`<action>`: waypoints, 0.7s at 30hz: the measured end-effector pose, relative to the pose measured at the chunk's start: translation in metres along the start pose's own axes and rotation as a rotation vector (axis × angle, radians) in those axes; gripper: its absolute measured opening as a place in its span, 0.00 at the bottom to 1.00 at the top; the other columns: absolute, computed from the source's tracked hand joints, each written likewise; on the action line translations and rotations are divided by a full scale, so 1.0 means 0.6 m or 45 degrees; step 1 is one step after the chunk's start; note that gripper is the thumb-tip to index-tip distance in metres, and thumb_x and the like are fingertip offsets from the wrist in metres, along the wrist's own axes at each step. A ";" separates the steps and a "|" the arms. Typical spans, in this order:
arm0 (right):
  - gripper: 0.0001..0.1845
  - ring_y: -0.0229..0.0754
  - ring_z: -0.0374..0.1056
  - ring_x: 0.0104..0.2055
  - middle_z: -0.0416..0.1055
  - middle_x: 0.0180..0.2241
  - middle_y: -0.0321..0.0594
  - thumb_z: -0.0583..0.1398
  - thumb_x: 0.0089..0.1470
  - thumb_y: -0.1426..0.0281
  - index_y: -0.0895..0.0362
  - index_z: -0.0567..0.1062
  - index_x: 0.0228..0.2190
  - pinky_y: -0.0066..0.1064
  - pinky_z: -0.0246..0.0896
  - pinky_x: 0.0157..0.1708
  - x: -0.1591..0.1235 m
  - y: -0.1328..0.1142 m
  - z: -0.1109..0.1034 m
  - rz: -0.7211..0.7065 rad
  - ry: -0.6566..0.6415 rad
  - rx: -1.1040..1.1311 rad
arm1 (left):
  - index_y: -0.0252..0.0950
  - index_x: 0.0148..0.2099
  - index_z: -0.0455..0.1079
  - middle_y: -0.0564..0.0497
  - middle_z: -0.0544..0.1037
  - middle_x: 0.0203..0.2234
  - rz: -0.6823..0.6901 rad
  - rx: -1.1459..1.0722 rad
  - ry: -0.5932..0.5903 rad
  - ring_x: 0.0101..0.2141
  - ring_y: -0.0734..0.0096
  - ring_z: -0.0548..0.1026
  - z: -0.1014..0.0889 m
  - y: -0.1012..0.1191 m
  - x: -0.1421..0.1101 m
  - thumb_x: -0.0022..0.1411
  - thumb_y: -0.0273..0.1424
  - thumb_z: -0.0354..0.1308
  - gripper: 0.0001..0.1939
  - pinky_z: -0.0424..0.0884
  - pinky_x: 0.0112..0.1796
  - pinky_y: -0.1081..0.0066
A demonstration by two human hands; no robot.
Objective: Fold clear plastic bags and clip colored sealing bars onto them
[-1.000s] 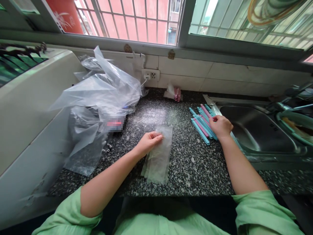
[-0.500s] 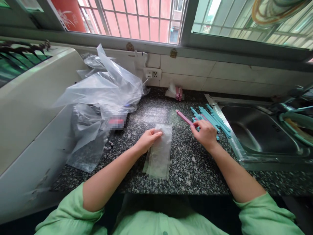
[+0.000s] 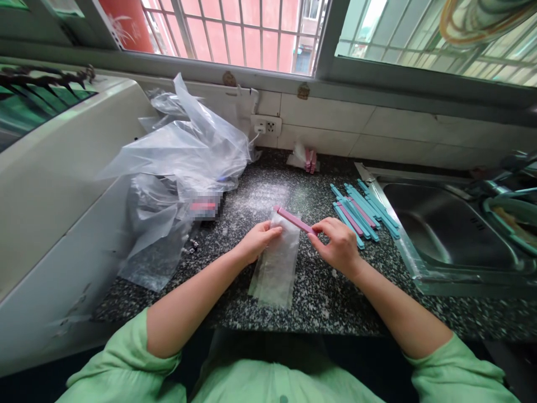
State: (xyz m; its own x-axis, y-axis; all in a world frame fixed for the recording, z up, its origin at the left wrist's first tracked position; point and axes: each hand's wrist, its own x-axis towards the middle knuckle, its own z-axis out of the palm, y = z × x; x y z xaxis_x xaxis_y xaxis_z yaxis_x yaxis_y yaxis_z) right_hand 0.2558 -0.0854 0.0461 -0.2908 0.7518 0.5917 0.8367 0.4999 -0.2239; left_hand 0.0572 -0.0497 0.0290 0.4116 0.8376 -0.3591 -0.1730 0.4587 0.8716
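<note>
My left hand (image 3: 260, 240) pinches the upper left edge of a clear plastic bag (image 3: 277, 274), which hangs down over the front of the counter. Between the thumb and fingers of my right hand (image 3: 338, 243) is one end of a pink bag sealing clip (image 3: 296, 219). Its far end reaches across the top of the bag, close to my left fingertips; whether it touches the plastic I cannot tell. To the right of that hand lies a loose pile of blue sealing clips (image 3: 359, 207) with a few pink ones among them.
A heap of large clear plastic bags (image 3: 184, 151) covers the counter's left side, beside a white appliance (image 3: 84, 145). Small bundled pink clips (image 3: 310, 160) lie by the tiled wall, near a socket (image 3: 271, 126). A steel sink (image 3: 444, 224) is at the right.
My right hand has moved left from the pile, bringing the pink sealing clip over to the bag's top. My left hand keeps its hold on the bag.
</note>
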 end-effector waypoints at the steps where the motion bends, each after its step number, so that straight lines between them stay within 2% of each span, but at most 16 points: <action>1: 0.06 0.40 0.65 0.31 0.70 0.26 0.38 0.57 0.52 0.68 0.56 0.71 0.27 0.30 0.58 0.32 -0.001 -0.001 0.000 -0.021 0.001 0.001 | 0.32 0.29 0.67 0.55 0.70 0.18 -0.001 -0.005 0.008 0.19 0.79 0.65 0.000 0.000 0.000 0.39 0.35 0.63 0.15 0.58 0.23 0.77; 8: 0.05 0.40 0.64 0.31 0.71 0.28 0.39 0.57 0.52 0.68 0.55 0.73 0.30 0.31 0.58 0.33 -0.007 -0.003 0.006 -0.169 0.043 -0.046 | 0.32 0.21 0.65 0.56 0.66 0.14 0.019 0.026 0.086 0.17 0.81 0.61 0.002 0.001 0.000 0.39 0.31 0.59 0.09 0.54 0.21 0.78; 12: 0.05 0.40 0.63 0.31 0.71 0.28 0.40 0.58 0.52 0.68 0.56 0.73 0.31 0.31 0.58 0.33 -0.009 -0.001 0.009 -0.222 0.084 -0.086 | 0.31 0.24 0.66 0.56 0.68 0.16 0.054 -0.040 0.019 0.18 0.80 0.63 0.004 0.005 -0.006 0.37 0.33 0.62 0.12 0.56 0.22 0.77; 21: 0.06 0.41 0.64 0.33 0.72 0.30 0.41 0.59 0.51 0.68 0.55 0.74 0.33 0.33 0.59 0.34 -0.011 0.002 0.004 -0.245 0.131 -0.068 | 0.31 0.31 0.69 0.56 0.68 0.20 0.267 0.104 -0.059 0.22 0.80 0.63 -0.005 -0.003 -0.006 0.40 0.42 0.65 0.20 0.58 0.25 0.77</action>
State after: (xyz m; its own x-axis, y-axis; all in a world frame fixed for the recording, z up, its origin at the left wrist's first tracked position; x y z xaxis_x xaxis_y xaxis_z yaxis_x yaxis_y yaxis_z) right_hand 0.2574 -0.0885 0.0402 -0.4008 0.5959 0.6959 0.7945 0.6043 -0.0599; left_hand 0.0535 -0.0527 0.0280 0.4157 0.8965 -0.1533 -0.1867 0.2490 0.9503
